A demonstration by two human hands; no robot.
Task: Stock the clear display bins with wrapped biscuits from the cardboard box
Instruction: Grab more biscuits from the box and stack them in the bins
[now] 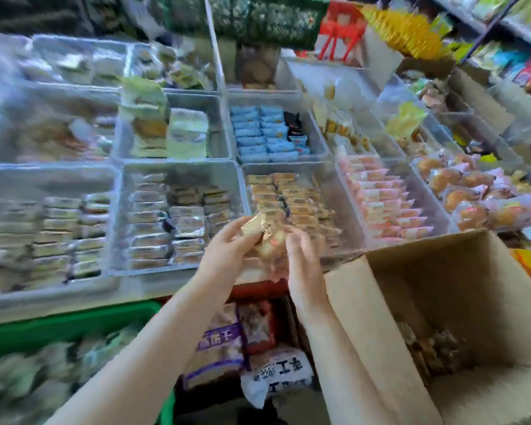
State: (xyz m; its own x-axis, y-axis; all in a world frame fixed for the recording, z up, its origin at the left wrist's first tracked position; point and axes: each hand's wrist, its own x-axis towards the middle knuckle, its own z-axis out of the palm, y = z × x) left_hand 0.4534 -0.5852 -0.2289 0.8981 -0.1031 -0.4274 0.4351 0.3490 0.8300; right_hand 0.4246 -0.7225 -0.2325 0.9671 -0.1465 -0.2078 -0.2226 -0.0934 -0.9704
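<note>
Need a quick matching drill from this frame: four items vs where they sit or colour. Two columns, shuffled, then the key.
Items:
1. blue-wrapped packets
2. pink-wrapped packets
3. cardboard box
4. green crate

Descriptions:
A. low at the left, under the counter edge
B. bin directly behind the tan biscuit bin
C. open, at the right, a few biscuits at the bottom
D. bin right of the tan biscuit bin

Pairs: 1-B, 2-D, 3-C, 4-A

A snack shop: clear display bins [178, 167] of wrapped biscuits, packed shelves [503, 41] behind.
</note>
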